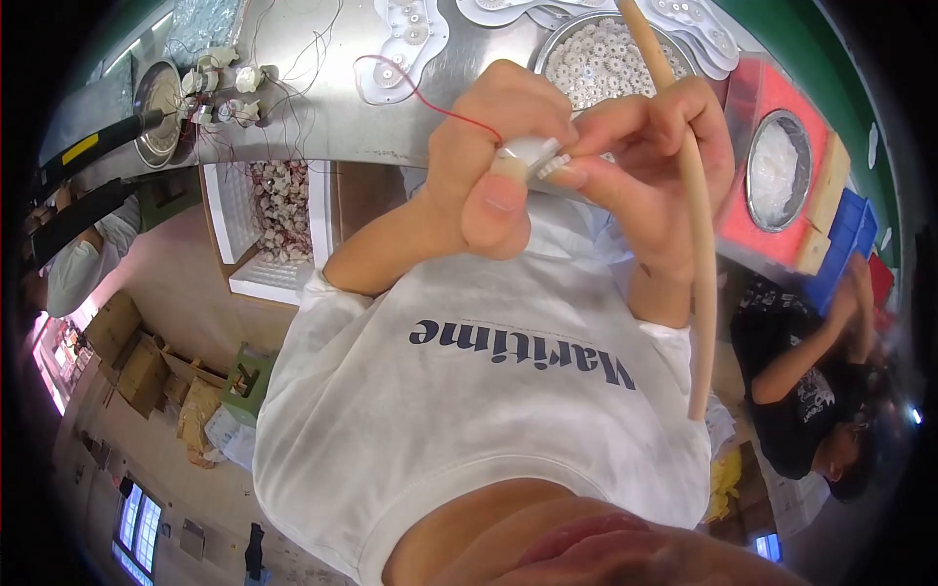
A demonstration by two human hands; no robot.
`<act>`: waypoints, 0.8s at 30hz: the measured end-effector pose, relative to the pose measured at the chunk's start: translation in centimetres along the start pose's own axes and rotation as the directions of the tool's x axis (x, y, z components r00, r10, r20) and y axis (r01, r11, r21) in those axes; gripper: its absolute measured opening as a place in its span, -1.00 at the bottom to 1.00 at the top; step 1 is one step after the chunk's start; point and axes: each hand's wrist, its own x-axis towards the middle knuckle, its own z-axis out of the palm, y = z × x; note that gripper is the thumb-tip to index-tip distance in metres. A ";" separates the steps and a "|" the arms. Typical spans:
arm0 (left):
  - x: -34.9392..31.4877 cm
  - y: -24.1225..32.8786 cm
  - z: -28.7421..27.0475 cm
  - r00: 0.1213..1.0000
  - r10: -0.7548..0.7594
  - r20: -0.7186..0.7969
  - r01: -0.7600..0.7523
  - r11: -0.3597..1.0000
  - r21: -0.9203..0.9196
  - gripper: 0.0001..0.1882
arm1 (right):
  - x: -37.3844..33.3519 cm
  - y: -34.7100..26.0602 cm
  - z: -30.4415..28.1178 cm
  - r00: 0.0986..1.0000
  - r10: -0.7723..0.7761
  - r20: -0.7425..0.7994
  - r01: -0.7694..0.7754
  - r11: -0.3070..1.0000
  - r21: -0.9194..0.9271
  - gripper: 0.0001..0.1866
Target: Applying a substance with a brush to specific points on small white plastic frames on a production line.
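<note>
- A wooden stick (pixel 700 264) crosses our right hand (pixel 674 161), whose thumb and finger pinch a toothed piece (pixel 554 167).
- Our left hand (pixel 498 161) grips a white part (pixel 525 149) before our chest.
- We should steady both, red wire (pixel 422 95) clear.

A metal desk (pixel 322 119) carries small white parts (pixel 249 78) with thin wires (pixel 311 61) on its left, beside a round dish (pixel 154 146). Farther right are white plastic plates (pixel 396 49) and a metal bowl (pixel 542 55) of white gears (pixel 606 63).

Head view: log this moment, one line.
left hand: holds white part | right hand: pinches toothed white piece | red wire: by left hand | wooden stick: across right hand
</note>
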 end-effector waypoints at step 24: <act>11.3 -5.9 -12.7 0.787 -0.584 -0.201 0.614 0.702 0.361 -0.69 | 1.7 0.1 -2.5 0.984 -0.044 -0.170 0.021 0.991 -0.134 -0.69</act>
